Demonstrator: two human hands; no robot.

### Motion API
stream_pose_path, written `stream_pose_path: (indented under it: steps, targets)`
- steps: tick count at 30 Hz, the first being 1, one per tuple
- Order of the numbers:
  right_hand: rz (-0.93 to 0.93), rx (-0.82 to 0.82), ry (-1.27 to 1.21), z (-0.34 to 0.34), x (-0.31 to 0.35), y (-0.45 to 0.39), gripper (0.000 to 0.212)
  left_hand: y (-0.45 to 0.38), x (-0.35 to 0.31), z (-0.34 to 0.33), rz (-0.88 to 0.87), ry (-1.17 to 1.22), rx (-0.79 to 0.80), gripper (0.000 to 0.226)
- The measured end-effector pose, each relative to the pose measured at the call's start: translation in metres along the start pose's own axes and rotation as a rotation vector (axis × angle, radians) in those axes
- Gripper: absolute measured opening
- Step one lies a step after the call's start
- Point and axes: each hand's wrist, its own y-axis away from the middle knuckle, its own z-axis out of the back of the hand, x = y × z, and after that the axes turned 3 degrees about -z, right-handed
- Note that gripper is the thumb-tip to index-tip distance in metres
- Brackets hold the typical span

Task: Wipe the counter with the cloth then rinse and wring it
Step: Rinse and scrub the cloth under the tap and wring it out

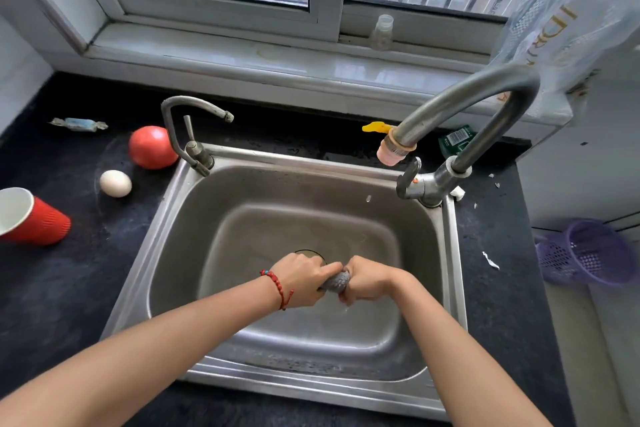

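The left hand (304, 279) and the right hand (369, 282) are both closed into fists around the cloth (336, 280), one at each end, with only a short grey stretch left showing between them; the cloth is held low over the basin of the sink (166, 236), just in front of the drain. The step in hand is judged to be the wringing; it would be done well if the fists were turned in opposite directions, kept close together and kept over the basin, so that the water falls inside and the dark counter (62, 288) is not wetted again (no stream is seen at the tall tap (485, 97)). The cloth itself is seen as a tight, twisted roll, grey and finely speckled, darkened as if wet; its full extent is hidden inside the hands.
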Motion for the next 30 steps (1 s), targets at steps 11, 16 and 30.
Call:
stream_pose_path:
  steps: [11,16,30]
  targets:
    - [0.167,-0.150,-0.026,0.014,-0.008,0.013,0.103,0.027,-0.029,0.010,0.212,0.536,-0.347,0.045]
    - [0.409,-0.921,0.207,-0.029,-0.022,0.027,0.080,0.018,-0.036,0.024,0.675,1.500,-0.210,0.013]
    - [0.985,-1.289,0.890,-0.014,-0.007,0.055,0.012,0.036,-0.040,0.063,0.440,1.467,0.462,0.020]
